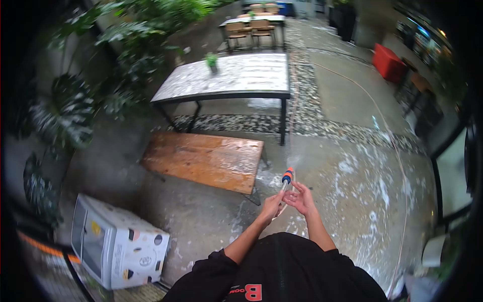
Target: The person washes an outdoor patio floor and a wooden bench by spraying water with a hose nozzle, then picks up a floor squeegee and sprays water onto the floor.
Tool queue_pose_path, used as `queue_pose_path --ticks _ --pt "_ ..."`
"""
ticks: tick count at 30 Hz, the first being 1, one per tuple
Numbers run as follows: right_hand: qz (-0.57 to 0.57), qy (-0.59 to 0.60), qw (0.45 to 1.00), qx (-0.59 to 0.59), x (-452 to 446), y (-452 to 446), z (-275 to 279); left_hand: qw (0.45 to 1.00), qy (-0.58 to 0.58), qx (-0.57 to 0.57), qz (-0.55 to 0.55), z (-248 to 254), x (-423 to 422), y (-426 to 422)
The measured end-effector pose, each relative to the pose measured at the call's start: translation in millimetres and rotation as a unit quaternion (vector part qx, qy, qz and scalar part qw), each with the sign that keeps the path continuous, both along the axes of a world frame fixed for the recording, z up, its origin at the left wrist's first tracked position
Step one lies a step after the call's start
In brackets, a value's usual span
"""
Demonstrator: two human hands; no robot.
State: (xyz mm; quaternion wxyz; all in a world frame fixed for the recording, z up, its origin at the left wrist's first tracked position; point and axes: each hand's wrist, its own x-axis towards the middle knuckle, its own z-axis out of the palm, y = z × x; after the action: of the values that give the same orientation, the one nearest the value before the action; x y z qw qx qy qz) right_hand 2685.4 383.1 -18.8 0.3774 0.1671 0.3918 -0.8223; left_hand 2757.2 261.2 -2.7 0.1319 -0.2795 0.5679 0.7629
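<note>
My left hand point(272, 206) is closed around the metal stem behind an orange and blue hose nozzle point(287, 176), in the lower middle of the head view. A fine spray of water leaves its tip, pointing away from me. Just right of the stem, my right hand point(302, 199) is open with its palm turned up and fingers apart and slightly bent. Its fingertips come close to the stem; whether they touch it I cannot tell. Part of the thin hose shows below the hands. White foam point(372, 186) lies in streaks on the wet concrete floor ahead and to the right.
A wet wooden bench point(206, 158) stands ahead to the left, before a foam-covered table point(251, 75) with a small potted plant point(211, 61). The hose point(390, 133) runs along the right. A printed white box point(126, 246) is at lower left, a red box point(388, 62) at far right.
</note>
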Motion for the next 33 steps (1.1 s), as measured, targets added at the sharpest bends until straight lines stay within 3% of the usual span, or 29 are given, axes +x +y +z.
queue_pose_path --ticks 2,6,11,17,24,27,31,33 --pt "0.082 0.019 0.996 -0.038 -2 -15 -14 0.998 0.008 0.017 0.064 10 0 -32" --pt "0.231 0.074 0.970 -0.005 10 -65 -23 0.977 0.056 -0.007 0.205 31 15 -104" --pt "0.284 0.079 0.950 0.100 26 -140 -31 0.939 0.068 -0.008 0.336 47 65 -234" --pt "0.202 0.107 0.947 0.228 36 -217 -69 0.897 0.067 -0.073 0.431 69 148 -405" --pt "0.089 -0.023 0.945 0.314 66 -247 -121 0.858 0.115 -0.152 0.478 117 202 -592" --pt "0.093 0.005 0.934 0.346 87 -299 -101 0.838 0.163 -0.148 0.499 143 199 -653" --pt "0.241 0.241 0.925 0.167 107 -429 -36 0.802 0.218 -0.117 0.543 150 183 -655" --pt "0.297 0.283 0.907 0.095 120 -512 30 0.803 0.225 -0.094 0.544 147 172 -637"
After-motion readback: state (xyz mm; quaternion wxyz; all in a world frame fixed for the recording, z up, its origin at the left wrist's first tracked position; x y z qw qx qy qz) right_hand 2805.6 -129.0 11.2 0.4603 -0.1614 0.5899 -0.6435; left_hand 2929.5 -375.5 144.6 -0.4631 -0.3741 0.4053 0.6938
